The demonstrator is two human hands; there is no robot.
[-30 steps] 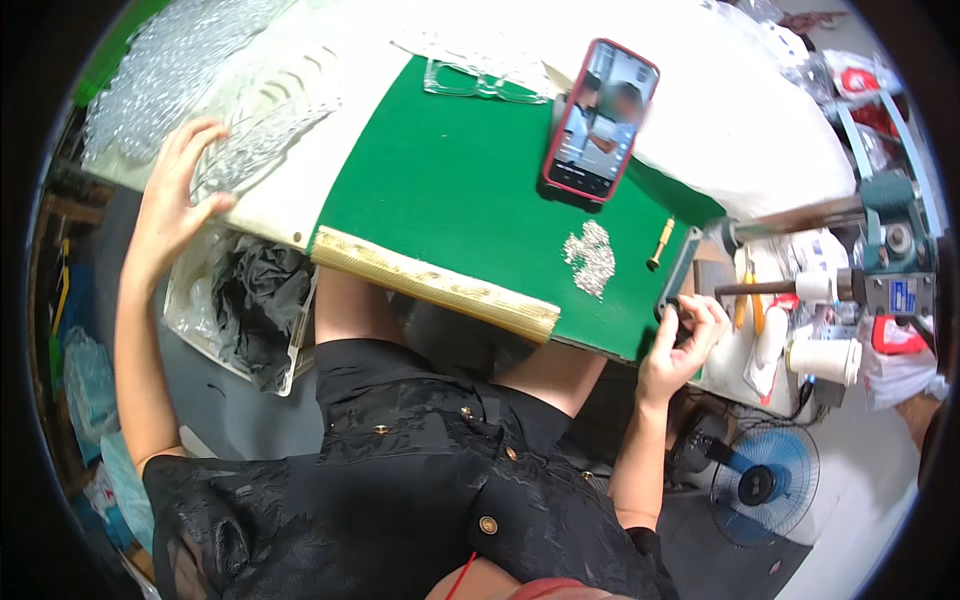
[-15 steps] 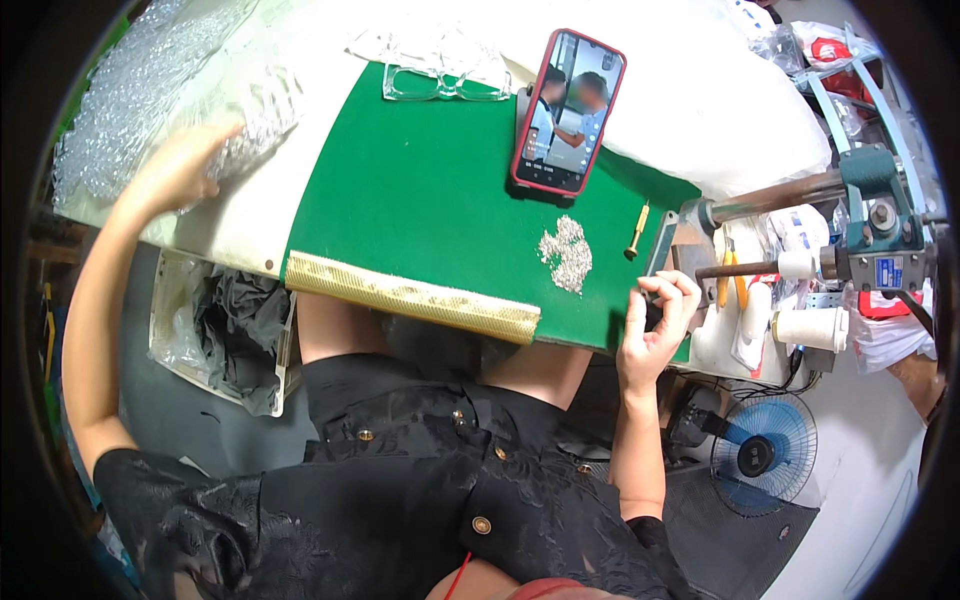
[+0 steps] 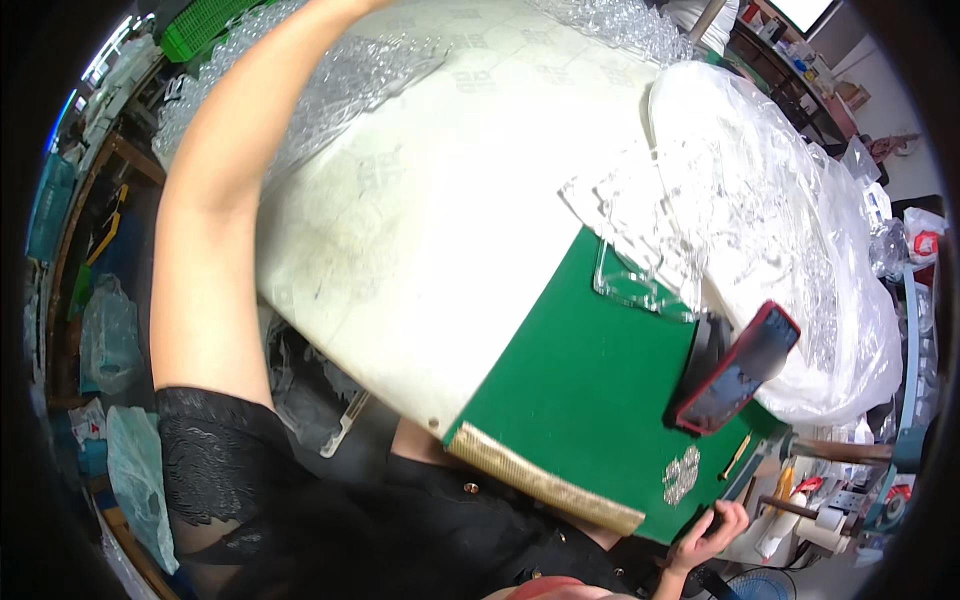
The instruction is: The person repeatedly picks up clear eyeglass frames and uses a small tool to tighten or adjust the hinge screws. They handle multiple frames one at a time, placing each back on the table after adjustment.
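Observation:
My left arm [image 3: 215,240] stretches far across the table, and its hand passes out of view at the top edge. My right hand [image 3: 708,535] rests at the near right corner of the green mat [image 3: 570,380], fingers curled round a dark thing I cannot make out. Close by lies a heap of small silvery pieces [image 3: 681,475]. A thin yellow screwdriver [image 3: 736,458] lies beyond it. Farther back, a clear eyeglass frame [image 3: 645,298] rests on the mat beside more clear pieces [image 3: 660,215]. A red-cased phone [image 3: 735,375] leans on a dark stand.
A gold textured strip [image 3: 545,482] edges the mat's near side. Bubble wrap [image 3: 350,90] lies at the far left, a large clear plastic bag [image 3: 800,240] at the right. A metal press [image 3: 840,453] stands right of the mat, with a blue fan [image 3: 762,583] below.
My view has swung to the left, so the mat sits lower right. My left hand has gone from the plastic wrap to beyond the top edge. My right hand stays at the mat's corner.

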